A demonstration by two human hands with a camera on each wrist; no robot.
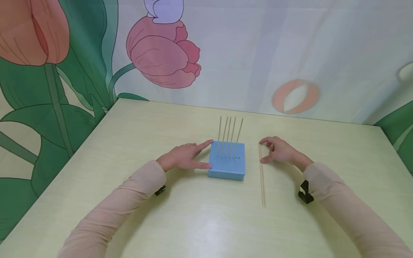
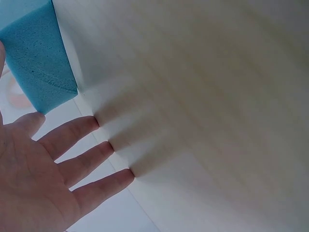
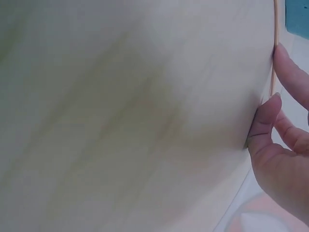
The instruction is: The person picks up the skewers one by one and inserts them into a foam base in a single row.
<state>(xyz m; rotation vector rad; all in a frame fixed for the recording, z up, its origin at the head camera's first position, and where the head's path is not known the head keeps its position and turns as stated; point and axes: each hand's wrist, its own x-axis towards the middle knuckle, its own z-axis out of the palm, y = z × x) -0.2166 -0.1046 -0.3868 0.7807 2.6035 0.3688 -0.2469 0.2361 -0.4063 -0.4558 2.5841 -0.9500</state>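
A light blue foam block (image 1: 227,165) sits on the table, with several thin wooden sticks (image 1: 228,134) standing in it in a row. Two small dark holes show at the row's right end. My left hand (image 1: 185,156) spreads thumb and forefinger to the block's left corners; in the left wrist view its other fingers (image 2: 79,133) extend towards the tabletop. To the right, two thin wooden sticks (image 1: 262,182) lie side by side, pointing away from me. My right hand (image 1: 279,150) touches their far part, thumb and bent forefinger (image 3: 265,116) set apart along them.
The pale wooden table (image 1: 193,222) reaches back to a curtain (image 1: 238,53) printed with large flowers. Dark wrist devices (image 1: 305,192) show under both sleeves.
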